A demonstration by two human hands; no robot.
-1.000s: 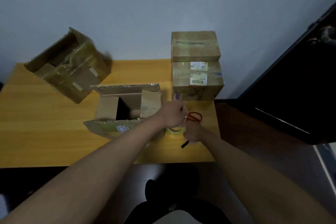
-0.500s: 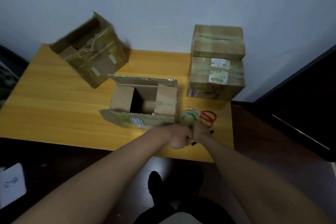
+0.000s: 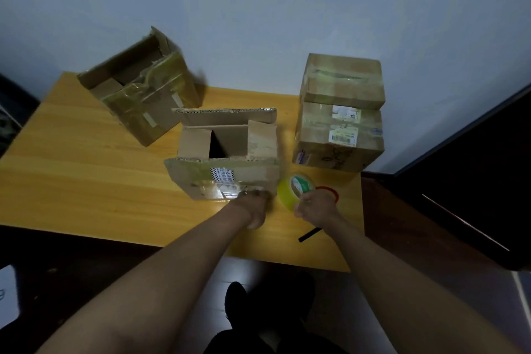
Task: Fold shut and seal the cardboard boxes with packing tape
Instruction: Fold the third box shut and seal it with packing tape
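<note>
An open cardboard box (image 3: 230, 152) stands mid-table with its flaps spread, the front flap hanging toward me. My right hand (image 3: 314, 208) grips a yellow roll of packing tape (image 3: 294, 188) just right of that flap. At the flap's lower edge, my left hand (image 3: 255, 207) has its fingers curled and appears to pinch the tape's free end; the strip itself is too blurred to make out. A second open box (image 3: 140, 95) lies tilted at the back left. At the back right, two taped boxes are stacked, the upper box (image 3: 342, 80) on the lower box (image 3: 339, 138).
Red-handled scissors (image 3: 330, 191) lie partly behind my right hand, and a black pen (image 3: 310, 234) lies near the front edge of the wooden table (image 3: 86, 181). A dark door (image 3: 474, 167) stands to the right. The wall runs right behind the boxes.
My hands were together on the roll; the left has now moved left to the box's front flap while the right holds the roll up. The view has moved closer.
</note>
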